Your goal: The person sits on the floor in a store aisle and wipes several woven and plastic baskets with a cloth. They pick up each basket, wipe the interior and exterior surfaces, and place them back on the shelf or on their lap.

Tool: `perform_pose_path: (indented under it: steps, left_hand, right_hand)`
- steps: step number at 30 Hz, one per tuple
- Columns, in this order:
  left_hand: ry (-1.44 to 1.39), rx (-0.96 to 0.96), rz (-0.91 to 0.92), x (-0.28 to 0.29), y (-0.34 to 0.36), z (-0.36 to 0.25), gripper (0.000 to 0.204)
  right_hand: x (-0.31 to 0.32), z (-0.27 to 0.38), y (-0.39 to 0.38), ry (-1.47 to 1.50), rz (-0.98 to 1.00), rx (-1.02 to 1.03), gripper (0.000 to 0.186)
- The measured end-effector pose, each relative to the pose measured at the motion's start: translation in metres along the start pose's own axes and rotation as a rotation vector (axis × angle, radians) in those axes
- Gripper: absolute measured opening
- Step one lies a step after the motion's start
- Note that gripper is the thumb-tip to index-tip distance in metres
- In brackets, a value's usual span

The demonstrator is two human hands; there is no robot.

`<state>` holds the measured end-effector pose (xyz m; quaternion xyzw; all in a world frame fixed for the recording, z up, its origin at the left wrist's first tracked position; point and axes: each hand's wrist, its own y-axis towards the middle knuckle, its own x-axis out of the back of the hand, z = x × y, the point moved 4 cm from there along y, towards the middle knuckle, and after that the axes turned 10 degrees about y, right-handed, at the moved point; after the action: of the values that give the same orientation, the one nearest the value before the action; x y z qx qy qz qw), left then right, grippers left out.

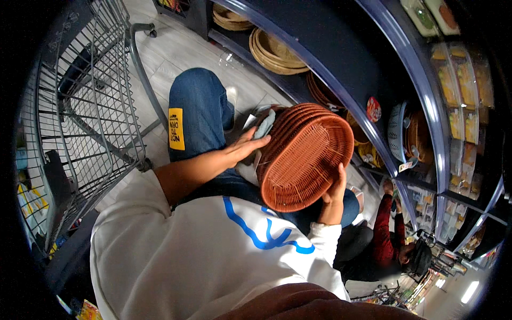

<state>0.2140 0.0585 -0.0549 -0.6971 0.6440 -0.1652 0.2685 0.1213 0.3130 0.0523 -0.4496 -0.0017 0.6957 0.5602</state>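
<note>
The dark shelving unit with clear bluish edge rails (341, 37) stands close beyond the stack of reddish-brown oval woven baskets (305, 166); swung sideways, the stack could knock its rail. The grey wire shopping cart (57, 181) is well apart at left. The stack is held tilted above the person's lap, so the nested baskets might slide apart if the grip on the front rim loosened. The right hand (334, 193) is curled around that rim; the left hand (243, 149), fingers extended against the stack's side, seems to pinch a pale grey-blue cloth (264, 126), which could slip and weaken its support.

Writing, largest first: blue brushlike lettering on the white sweatshirt (160, 240); dark capitals on a yellow rectangular patch (176, 129) on the jeans; a round red label (374, 109) on the shelving, too small to read.
</note>
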Motion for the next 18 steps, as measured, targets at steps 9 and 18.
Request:
perform_pose_path:
  steps: [9, 18]
  left_hand:
    - [-0.636, -0.225, 0.03, 0.017, -0.019, -0.104, 0.067]
    - [-0.758, -0.195, 0.016, 0.049, 0.032, -0.184, 0.066]
  right_hand:
    - [-0.141, 0.081, 0.03, -0.443, 0.132, 0.087, 0.069]
    - [-0.236, 0.119, 0.157, -0.538, 0.172, 0.022, 0.059]
